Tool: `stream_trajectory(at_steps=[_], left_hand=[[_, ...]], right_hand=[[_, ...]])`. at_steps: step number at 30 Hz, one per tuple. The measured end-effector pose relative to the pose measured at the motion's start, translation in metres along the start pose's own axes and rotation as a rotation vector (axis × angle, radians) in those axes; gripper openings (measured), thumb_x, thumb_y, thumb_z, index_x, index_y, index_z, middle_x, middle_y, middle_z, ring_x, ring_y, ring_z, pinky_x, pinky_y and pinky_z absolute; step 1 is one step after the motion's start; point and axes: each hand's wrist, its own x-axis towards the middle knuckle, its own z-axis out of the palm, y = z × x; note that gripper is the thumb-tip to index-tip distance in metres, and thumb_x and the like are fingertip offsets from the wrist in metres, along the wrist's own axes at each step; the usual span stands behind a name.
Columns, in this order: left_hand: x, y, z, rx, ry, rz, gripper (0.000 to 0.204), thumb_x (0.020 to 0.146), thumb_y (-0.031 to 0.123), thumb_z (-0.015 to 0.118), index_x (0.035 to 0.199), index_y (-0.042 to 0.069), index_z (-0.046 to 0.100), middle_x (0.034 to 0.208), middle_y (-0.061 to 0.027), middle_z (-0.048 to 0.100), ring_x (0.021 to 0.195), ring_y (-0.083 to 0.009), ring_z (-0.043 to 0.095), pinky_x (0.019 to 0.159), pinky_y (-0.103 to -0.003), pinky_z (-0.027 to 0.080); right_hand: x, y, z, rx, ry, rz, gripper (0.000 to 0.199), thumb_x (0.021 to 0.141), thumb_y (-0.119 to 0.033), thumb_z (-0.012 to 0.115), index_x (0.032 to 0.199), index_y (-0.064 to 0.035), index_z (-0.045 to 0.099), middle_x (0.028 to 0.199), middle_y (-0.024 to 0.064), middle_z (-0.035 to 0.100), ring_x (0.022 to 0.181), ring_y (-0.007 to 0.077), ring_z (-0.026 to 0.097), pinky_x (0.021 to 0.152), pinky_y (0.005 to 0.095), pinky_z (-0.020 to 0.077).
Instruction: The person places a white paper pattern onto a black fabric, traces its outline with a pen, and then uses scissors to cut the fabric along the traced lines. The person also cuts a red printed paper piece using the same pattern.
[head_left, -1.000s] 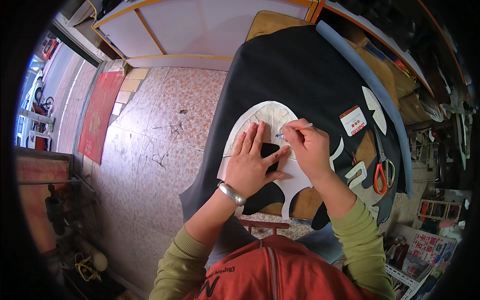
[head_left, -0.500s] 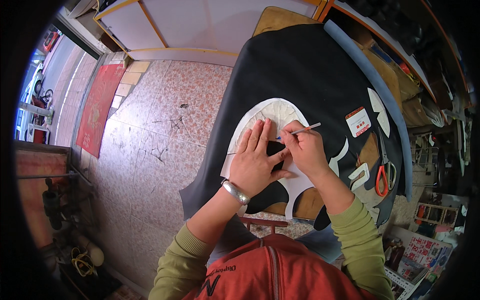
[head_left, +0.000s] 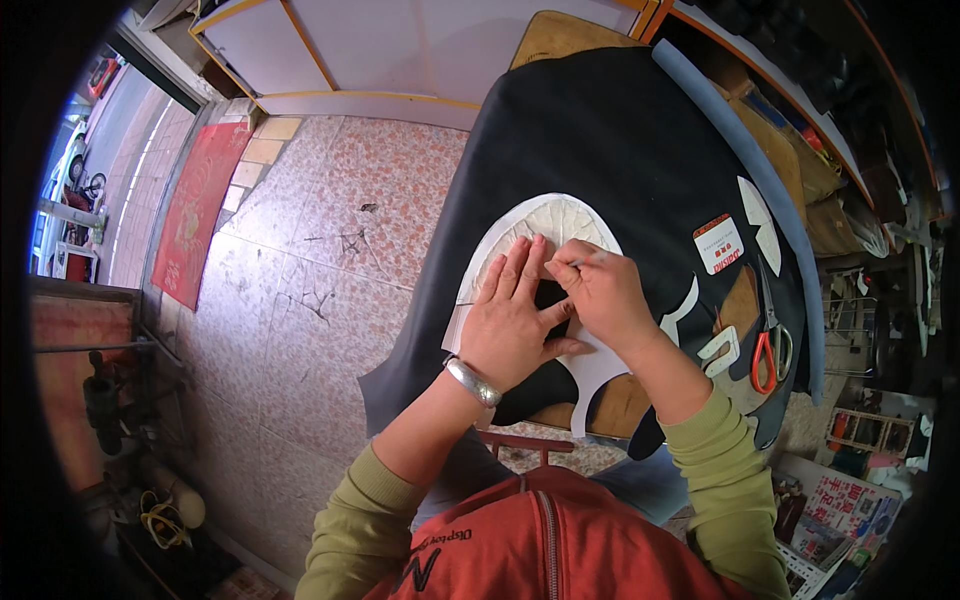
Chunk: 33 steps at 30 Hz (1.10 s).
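A white U-shaped template (head_left: 598, 368), its curved top covered with wrinkled cream material, lies on a large sheet of black leather (head_left: 590, 130). My left hand (head_left: 508, 325) lies flat on the template, fingers spread, pressing it down. Close beside it, my right hand (head_left: 605, 295) is closed in a pinch around a slim pen (head_left: 600, 258). The pen is mostly hidden by the fingers, its point at the inner edge of the template near my left fingertips. Black leather shows through the template's opening.
To the right lie scissors (head_left: 764, 360) with orange and dark handles, a white card (head_left: 718, 245), a pointed white pattern piece (head_left: 759, 225) and smaller offcuts. The leather's blue-grey rolled edge (head_left: 745, 150) runs along the right. A wooden board (head_left: 560, 40) shows behind.
My right hand has turned, so the pen, earlier sticking out to the right, is now mostly hidden behind the fingers. My left hand and the template have stayed in place.
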Motion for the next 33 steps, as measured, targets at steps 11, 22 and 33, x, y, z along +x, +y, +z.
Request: stream_trajectory(at_steps=[11, 22, 33], left_hand=[[-0.002, 0.001, 0.000, -0.001, 0.029, 0.010, 0.049, 0.079, 0.061, 0.063, 0.115, 0.030, 0.071, 0.154, -0.0226, 0.030, 0.143, -0.0386, 0.027, 0.116, -0.048, 0.021], [-0.001, 0.004, -0.003, 0.036, 0.025, 0.019, 0.056, 0.078, 0.062, 0.063, 0.127, 0.036, 0.063, 0.151, -0.0255, 0.031, 0.141, -0.0407, 0.030, 0.114, -0.049, 0.024], [0.018, -0.021, -0.013, 0.036, 0.055, -0.232, 0.057, 0.087, 0.022, 0.066, 0.140, 0.007, 0.047, 0.151, -0.0262, 0.029, 0.139, -0.0424, 0.030, 0.113, -0.047, 0.029]], right_hand=[[0.003, 0.003, -0.010, -0.033, -0.036, -0.057, 0.013, 0.091, -0.019, 0.059, 0.088, -0.0072, 0.064, 0.082, 0.0074, 0.065, 0.072, 0.0272, 0.065, 0.061, 0.0363, 0.0517], [-0.007, 0.013, -0.009, 0.377, 0.210, 0.223, 0.014, 0.095, -0.012, 0.057, 0.099, -0.0021, 0.065, 0.084, 0.0092, 0.069, 0.070, 0.0183, 0.068, 0.067, 0.0277, 0.0524], [-0.064, -0.010, -0.008, 0.141, 0.434, 0.031, 0.026, 0.093, 0.003, 0.051, 0.118, 0.0003, 0.060, 0.107, 0.0171, 0.065, 0.092, 0.0271, 0.066, 0.080, 0.0334, 0.0519]])
